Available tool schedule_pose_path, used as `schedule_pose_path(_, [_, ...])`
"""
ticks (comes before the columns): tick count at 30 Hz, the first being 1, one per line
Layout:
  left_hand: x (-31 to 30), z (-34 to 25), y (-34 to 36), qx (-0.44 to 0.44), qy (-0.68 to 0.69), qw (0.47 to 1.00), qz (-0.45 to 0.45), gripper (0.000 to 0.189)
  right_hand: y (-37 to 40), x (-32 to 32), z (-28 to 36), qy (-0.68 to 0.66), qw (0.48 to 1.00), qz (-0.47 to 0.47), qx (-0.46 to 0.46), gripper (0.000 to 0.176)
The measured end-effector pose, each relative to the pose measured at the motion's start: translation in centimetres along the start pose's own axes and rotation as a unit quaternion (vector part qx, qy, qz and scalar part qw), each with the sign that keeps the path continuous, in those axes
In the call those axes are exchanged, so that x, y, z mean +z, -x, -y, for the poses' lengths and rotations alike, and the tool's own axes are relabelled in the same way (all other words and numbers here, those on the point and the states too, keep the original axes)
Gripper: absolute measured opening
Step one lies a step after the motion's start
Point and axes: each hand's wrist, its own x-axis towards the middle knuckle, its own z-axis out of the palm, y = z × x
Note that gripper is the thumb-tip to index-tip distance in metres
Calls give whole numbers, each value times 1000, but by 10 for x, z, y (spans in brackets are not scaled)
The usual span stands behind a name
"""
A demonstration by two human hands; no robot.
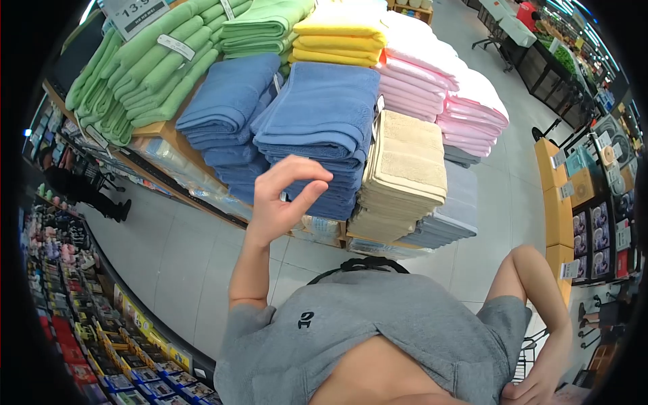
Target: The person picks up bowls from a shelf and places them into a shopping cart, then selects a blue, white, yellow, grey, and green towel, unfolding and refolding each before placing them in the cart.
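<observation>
My left hand [287,199] is raised in front of the blue towels [320,111], its thumb and index finger bent together in a loop. Nothing shows between their tips, and the other fingers are mostly hidden. Right of that hand stands a pile of folded beige towels [408,148]. My right hand [532,386] is low at the lower right, beside the hem of my grey shirt [405,317]. Its fingers curl inward, and what they hold is cut off by the frame's lower edge. Part of a wire shopping cart [525,358] shows close to it.
Green towels [158,61], yellow towels [341,37], pink towels [466,101] and grey-blue towels [449,206] share the display. A price sign [135,15] stands at upper left. Shelves of small packages [145,374] line the lower left. A person [74,182] stands in the left aisle.
</observation>
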Motion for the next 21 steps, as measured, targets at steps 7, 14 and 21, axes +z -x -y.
schedule_pose_path(7, [12,19,-24,34,-220,972,-74,17,66,-10,-44,-151,957,-246,27,11])
schedule_pose_path(14, [27,27,-15,73,-343,931,-103,26,106,8,-199,303,721,-401,476,24])
schedule_pose_path(21, [22,34,-12,95,-339,932,-83,28,87,10,-268,297,624,-522,500,17])
